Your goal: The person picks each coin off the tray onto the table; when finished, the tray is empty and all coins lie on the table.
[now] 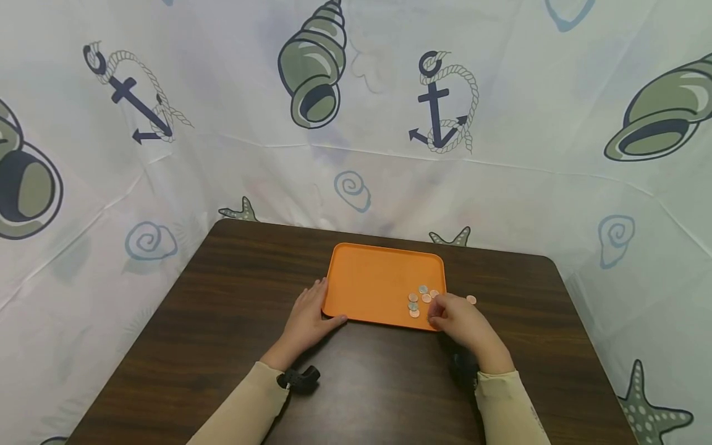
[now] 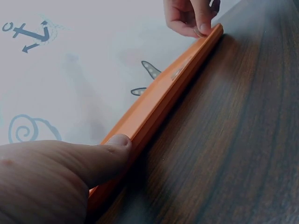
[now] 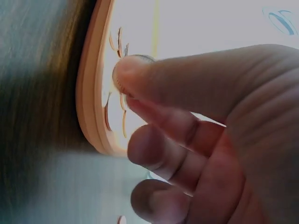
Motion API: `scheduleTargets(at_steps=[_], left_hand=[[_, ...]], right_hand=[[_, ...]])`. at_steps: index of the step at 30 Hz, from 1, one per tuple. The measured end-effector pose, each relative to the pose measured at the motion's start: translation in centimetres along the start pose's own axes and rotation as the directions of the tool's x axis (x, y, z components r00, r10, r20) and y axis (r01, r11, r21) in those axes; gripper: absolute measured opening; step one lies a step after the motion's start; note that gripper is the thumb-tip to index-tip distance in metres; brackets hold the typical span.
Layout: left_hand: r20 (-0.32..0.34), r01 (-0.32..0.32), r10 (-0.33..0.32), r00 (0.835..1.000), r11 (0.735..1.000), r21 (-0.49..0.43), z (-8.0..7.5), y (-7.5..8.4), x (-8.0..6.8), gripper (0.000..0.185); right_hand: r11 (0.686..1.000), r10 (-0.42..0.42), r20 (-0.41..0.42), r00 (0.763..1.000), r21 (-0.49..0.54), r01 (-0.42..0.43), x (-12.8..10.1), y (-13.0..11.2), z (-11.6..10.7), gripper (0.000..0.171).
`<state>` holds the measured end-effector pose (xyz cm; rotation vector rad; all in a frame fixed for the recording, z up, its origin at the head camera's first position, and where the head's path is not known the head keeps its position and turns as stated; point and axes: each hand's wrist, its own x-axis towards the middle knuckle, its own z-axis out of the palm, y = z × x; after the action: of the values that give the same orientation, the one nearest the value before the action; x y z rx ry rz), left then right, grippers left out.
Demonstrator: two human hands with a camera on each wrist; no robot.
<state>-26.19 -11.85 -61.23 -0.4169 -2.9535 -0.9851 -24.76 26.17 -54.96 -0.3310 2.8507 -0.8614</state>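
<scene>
An orange tray (image 1: 378, 272) lies on the dark wooden table. My left hand (image 1: 308, 315) rests at its front left corner, fingers straight along the left edge and thumb touching the front rim. Over the tray's front right corner, my right hand (image 1: 458, 318) pinches a coin (image 3: 116, 79) between thumb and index finger, its other fingers curled. Several coins (image 1: 413, 297), some copper and some silver, lie in the right part of the tray beside the right fingertips. Another copper coin (image 1: 471, 300) is on the table, just past the tray's right edge.
The brown table (image 1: 239, 266) extends around the tray on all sides. A white cloth (image 1: 378, 123) printed with shells, anchors and starfish hangs behind the table and down both sides. A black strap (image 1: 300, 380) with a device sits on the left wrist.
</scene>
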Motion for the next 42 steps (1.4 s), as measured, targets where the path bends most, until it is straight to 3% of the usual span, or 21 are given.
scheduleTargets(at_steps=[4,8,15,22,26,29,36,42], left_hand=[[0.004,0.003,-0.003,1.0,1.0,-0.006,0.0,0.1,-0.1,0.108],[0.011,0.01,-0.009,1.0,1.0,-0.019,-0.2,0.2,-0.1,0.109],[0.003,0.004,-0.004,1.0,1.0,-0.01,-0.2,0.1,-0.1,0.108],[0.001,-0.002,0.002,1.0,1.0,-0.01,-0.3,0.1,-0.2,0.108],[-0.005,-0.003,0.003,1.0,1.0,-0.012,-0.2,0.1,-0.2,0.108],[-0.013,-0.004,0.004,1.0,1.0,-0.006,0.0,0.0,-0.2,0.108],[-0.006,0.006,-0.006,1.0,1.0,-0.005,0.0,0.1,-0.2,0.108],[-0.01,0.0,0.0,1.0,1.0,-0.009,-0.1,0.1,-0.2,0.108]], right_hand=[[1.0,-0.008,-0.096,0.995,-0.022,0.006,-0.2,0.6,-0.7,0.013],[0.999,-0.018,-0.236,0.972,-0.048,0.007,-0.7,1.6,-1.9,0.008],[0.999,0.031,-0.421,0.907,-0.022,-0.044,-1.6,3.6,-4.0,0.006],[0.986,0.161,-0.522,0.837,0.054,-0.156,-2.5,5.9,-4.7,0.011],[0.968,0.246,-0.536,0.807,0.101,-0.229,-2.5,7.1,-4.6,0.016],[0.953,0.302,-0.519,0.799,0.146,-0.265,-2.4,7.7,-4.4,0.018],[0.919,0.393,-0.436,0.81,0.202,-0.338,-1.9,9.5,-3.4,0.032],[0.914,0.404,-0.396,0.825,0.224,-0.339,-1.9,10.2,-2.6,0.032]])
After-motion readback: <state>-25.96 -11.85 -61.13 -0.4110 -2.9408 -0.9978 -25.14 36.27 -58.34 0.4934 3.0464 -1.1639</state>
